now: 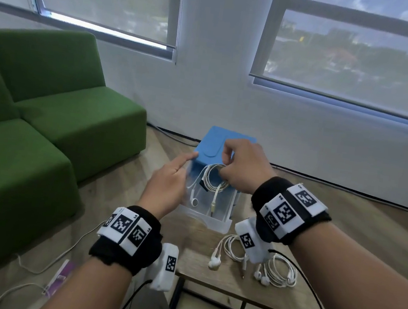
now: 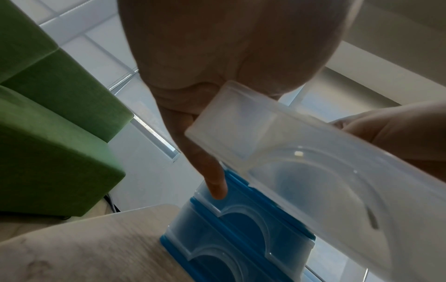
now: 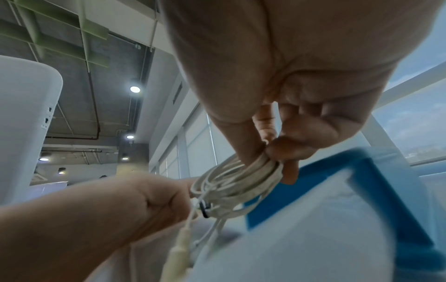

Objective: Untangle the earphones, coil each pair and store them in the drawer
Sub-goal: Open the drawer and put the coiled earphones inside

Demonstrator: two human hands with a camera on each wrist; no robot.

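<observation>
Pinching the coiled earphones [image 1: 214, 178] in the right hand [image 1: 243, 168], lowering them over the open drawer [image 1: 217, 224] just below; left hand [image 1: 168, 183] steadying the drawer's side with index finger extended, probably keeping it from sliding.

Left hand [image 1: 165, 188] covers the near-left corner of the pulled-out clear drawer [image 1: 215, 220], and its curled fingers are out of sight behind the palm in the head view, so the grip can't be read. Right wrist unit [image 1: 251, 239] hides part of the two earphone coils on the table [image 1: 208, 280]. Blue drawer cabinet [image 3: 362, 190] is motion-blurred in the right wrist view, cut off by the right edge.
</observation>
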